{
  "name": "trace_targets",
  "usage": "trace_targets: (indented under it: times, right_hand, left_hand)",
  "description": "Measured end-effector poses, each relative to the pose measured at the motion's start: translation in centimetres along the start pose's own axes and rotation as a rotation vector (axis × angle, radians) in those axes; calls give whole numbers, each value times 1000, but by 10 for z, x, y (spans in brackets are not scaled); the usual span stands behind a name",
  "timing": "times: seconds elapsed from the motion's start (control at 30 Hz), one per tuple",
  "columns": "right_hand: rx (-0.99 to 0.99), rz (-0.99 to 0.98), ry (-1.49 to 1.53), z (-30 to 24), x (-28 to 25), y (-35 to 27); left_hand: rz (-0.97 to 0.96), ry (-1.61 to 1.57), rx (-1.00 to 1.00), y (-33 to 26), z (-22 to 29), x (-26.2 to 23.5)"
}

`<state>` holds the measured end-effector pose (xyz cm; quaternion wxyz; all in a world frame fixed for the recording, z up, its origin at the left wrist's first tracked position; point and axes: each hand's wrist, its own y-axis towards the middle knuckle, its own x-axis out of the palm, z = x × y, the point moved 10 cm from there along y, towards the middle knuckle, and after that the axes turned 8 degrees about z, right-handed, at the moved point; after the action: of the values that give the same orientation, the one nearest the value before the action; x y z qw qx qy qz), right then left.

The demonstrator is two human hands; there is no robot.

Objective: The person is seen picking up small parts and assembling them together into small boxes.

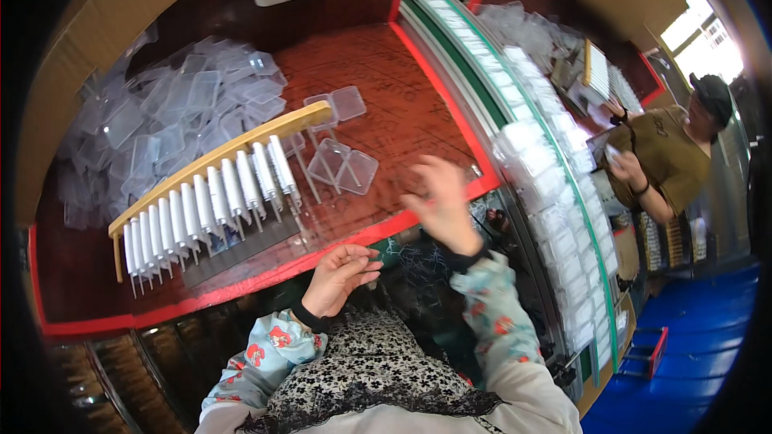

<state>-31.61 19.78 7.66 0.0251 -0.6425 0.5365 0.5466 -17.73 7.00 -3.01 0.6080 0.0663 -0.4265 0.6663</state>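
L hand [342, 273] just below the wooden rack [211, 169] of white pieces, fingers curled, pinching smth tiny, can't tell what; R hand [441, 202] right of rack, fingers spread, empty, blurred; best steady R before taking an open clear box [344, 165] beside rack.

left hand [338, 273] empty, table edge | right hand [441, 202] raised, blurred | rack of white tubes [205, 205] near

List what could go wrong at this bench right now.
1. The right hand is raised and blurred just beside the open clear boxes; a sweep might knock them off the table's red edge.
2. The row of white tubes leans on a wooden rack near that edge; a bump from the left hand might tip them.
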Motion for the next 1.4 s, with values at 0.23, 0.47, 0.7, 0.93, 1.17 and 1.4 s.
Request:
trace_targets:
  times: [0.23,0.47,0.7,0.93,1.17,1.4]
  right_hand:
    - [147,-208,89,-22,118,25]
    - [-369,-532,178,-153,65,-59]
    - [589,-269,1147,-88,112,8]
    - [586,-271,1552,-112,134,39]
    - [519,-343,1392,-115,129,44]
    - [249,-88,935,-145,78,-48]
  left_hand:
    - [184,-97,88,-19,25,-43]
    - [-764,-862,-579,-58,10,-7]
    - [-328,-589,-54,-63,22,-68]
    - [-312,-602,111,-87,38,-81]
    - [-101,-565,112,-70,33,-82]
    - [-124,-717,78,-45,34,-58]
